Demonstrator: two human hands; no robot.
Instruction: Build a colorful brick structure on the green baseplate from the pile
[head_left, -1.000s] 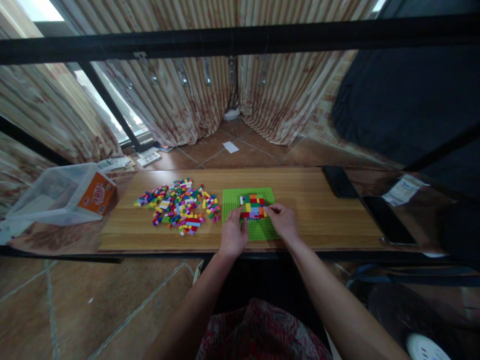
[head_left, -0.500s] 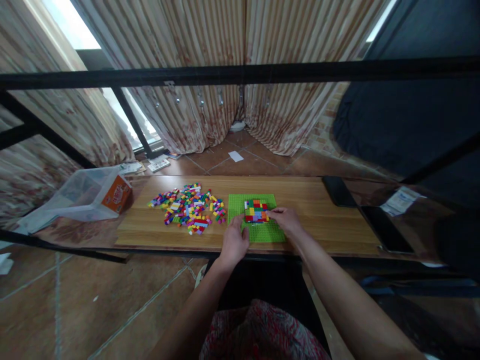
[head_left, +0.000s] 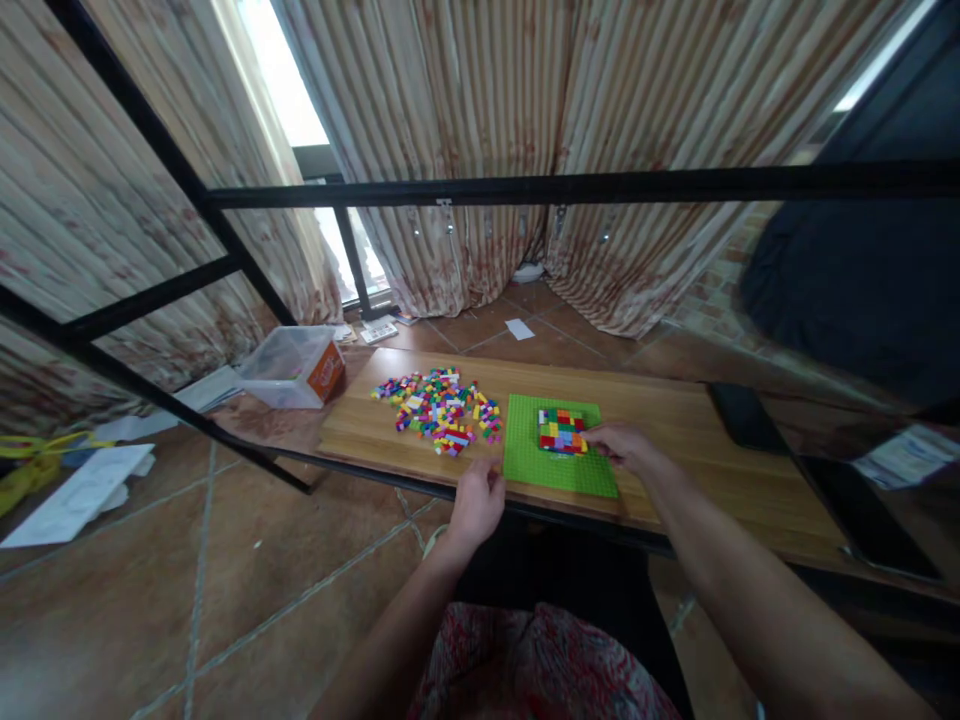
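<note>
A low build of multicoloured toy bricks (head_left: 561, 430) sits on the green baseplate (head_left: 525, 460). My right hand (head_left: 624, 445) is at the build's near right corner, with thumb and fingertips closed on its edge. Whether a separate small brick is between those fingers cannot be seen. My left hand (head_left: 480, 502) is over the table's front edge, just left of the baseplate's near corner and apart from the build. Its fingers are loosely bent with the thumb apart, and I see nothing in them. Left of the baseplate lies a spread of loose toy bricks (head_left: 439, 405).
A clear plastic box (head_left: 281, 368) with an orange label stands beyond the wooden table's (head_left: 637, 400) left end. Dark phone-like slabs, one a black phone (head_left: 746, 417), lie on the right. A black metal bar (head_left: 510, 190) crosses behind the table.
My left hand has come off the build and drawn back to the left, toward the table's front edge. My right hand stays at the build's right corner. The camera view has turned left.
</note>
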